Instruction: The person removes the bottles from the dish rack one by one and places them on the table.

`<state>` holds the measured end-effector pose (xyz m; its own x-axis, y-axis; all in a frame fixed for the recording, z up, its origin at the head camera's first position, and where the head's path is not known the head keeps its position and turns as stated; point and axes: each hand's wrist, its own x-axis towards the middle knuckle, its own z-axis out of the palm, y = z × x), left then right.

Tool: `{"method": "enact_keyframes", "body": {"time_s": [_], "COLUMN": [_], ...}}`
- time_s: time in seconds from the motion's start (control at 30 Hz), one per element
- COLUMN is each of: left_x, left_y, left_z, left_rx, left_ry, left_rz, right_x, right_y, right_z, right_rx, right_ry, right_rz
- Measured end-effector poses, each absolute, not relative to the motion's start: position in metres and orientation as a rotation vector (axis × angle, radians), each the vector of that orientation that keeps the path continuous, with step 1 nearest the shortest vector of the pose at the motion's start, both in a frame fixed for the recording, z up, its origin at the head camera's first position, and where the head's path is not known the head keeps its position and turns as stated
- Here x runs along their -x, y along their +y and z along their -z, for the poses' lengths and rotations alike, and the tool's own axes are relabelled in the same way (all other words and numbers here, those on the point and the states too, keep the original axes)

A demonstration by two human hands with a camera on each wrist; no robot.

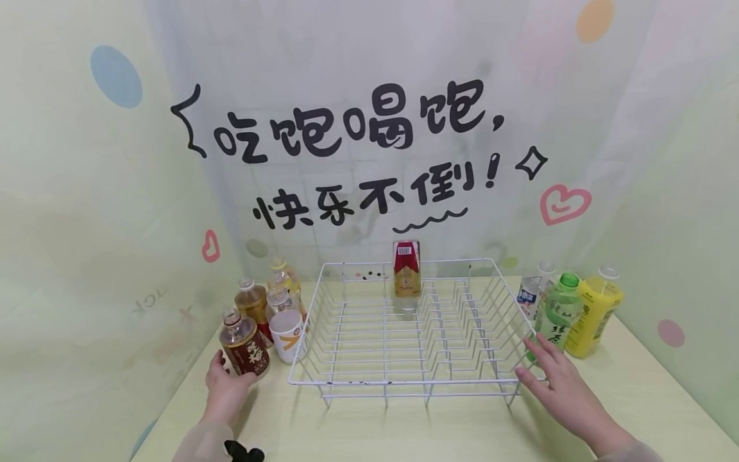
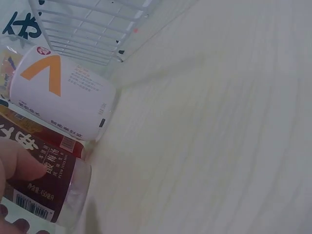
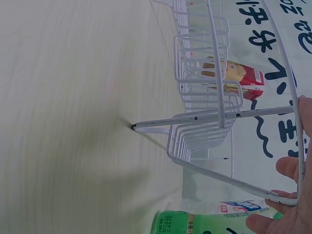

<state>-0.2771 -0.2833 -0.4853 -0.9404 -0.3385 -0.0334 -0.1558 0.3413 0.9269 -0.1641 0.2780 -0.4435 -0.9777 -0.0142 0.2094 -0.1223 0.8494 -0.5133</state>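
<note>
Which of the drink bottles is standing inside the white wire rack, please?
The upside-down red-and-gold labelled bottle at the white wire rack's back; every other bottle stands outside it.

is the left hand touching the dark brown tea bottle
Touching. The left wrist view shows the left hand with a fingertip pressed on the dark tea bottle label.

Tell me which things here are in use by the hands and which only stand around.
In use:
- left hand grips the brown bottle
- right hand touches the rack at its near right corner

Standing around:
- cup
- red bottle, upside down in the rack
- green bottle
- yellow bottle
</note>
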Motion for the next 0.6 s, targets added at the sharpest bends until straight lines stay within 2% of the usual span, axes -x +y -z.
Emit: {"method": "enact_keyframes", "body": {"time_s": [0.6], "left_x": [0.246], "left_y": [-0.280], "left_z": [0.441], "left_rx": [-0.504], "left_ry": [-2.000], "left_rz": [1.791], "right_x": [0.165], "right_y": [0.279], "right_z": [0.445], "right_rx": [-0.112], "right_ry": [-2.819], "right_rz": [-0.819]}}
